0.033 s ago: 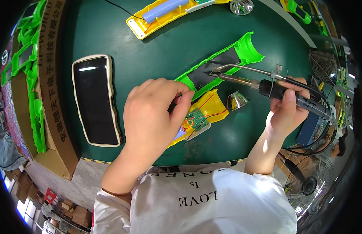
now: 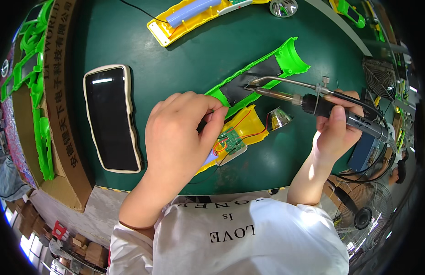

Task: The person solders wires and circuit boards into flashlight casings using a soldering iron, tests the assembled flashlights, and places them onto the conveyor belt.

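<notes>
Left hand [image 2: 182, 121]: one. Thumb and forefinger pressed together at the near-left end of the green shell [image 2: 292, 57]; whether they pinch its edge or something thin, cannot tell.

Right hand [image 2: 338, 126]: one. Fingers wrapped round the handle of the soldering iron [image 2: 324, 106], which points left, a thin metal tube [image 2: 290, 81] clamped along it.

Principal relation: the green shell lies mid-desk [image 2: 185, 64], long axis running near-left to far-right, extending far and right from the left fingers, far and left from the right ones. Left hand nearer, at its end; the iron's tip is over or on the black sheet [image 2: 242, 89] lining the shell, contact uncertain.

Green shell, mid-desk: one.
Yellow shells: two; one [image 2: 253, 121] just near of the green shell, one [image 2: 164, 37] far.
Circuit board [image 2: 233, 141], green, in the near yellow shell: one.
Blue cylinders: two; one [image 2: 194, 12] in the far shell, one [image 2: 210, 158] partly hidden in the near.
Reflectors: two; near [image 2: 280, 118] and far [image 2: 284, 8].
Phone [image 2: 111, 119], left: one.
Cardboard box [image 2: 79, 189], far left: one, with green parts [image 2: 45, 151], too overlapped to count.
</notes>
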{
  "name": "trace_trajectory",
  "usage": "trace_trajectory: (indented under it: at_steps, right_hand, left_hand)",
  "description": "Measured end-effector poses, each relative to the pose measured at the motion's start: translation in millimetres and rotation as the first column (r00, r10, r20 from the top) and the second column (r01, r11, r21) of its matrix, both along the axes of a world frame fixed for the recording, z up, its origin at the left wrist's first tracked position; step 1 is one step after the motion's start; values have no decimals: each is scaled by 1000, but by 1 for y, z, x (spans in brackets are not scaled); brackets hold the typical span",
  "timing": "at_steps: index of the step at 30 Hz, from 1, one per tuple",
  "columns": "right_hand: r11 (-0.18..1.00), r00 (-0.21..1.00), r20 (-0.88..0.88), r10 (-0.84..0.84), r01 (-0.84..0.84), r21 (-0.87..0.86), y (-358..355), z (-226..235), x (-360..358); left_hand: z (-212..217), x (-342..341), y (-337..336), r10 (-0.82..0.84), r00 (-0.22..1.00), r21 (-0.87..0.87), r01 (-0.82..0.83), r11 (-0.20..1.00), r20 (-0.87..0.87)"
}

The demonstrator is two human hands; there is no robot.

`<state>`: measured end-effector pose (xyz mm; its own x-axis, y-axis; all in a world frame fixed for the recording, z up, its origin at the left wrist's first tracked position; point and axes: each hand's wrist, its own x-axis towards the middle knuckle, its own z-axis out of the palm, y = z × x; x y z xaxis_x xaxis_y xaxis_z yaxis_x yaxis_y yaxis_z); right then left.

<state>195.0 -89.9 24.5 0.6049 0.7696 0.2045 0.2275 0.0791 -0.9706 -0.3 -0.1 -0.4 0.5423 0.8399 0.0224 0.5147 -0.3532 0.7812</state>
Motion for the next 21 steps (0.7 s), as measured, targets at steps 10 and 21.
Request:
trace_trajectory:
  at_steps: [10,21]
  right_hand:
    - [996,991,101,90,-88,-23,4,-5,3]
    - [992,994,28,107,-105,-74,6,-1,-1]
  left_hand:
    - [-2,8,0,28,999,49,-27,998,-17]
    - [7,15,-5,106,990,45,-102,994,-98]
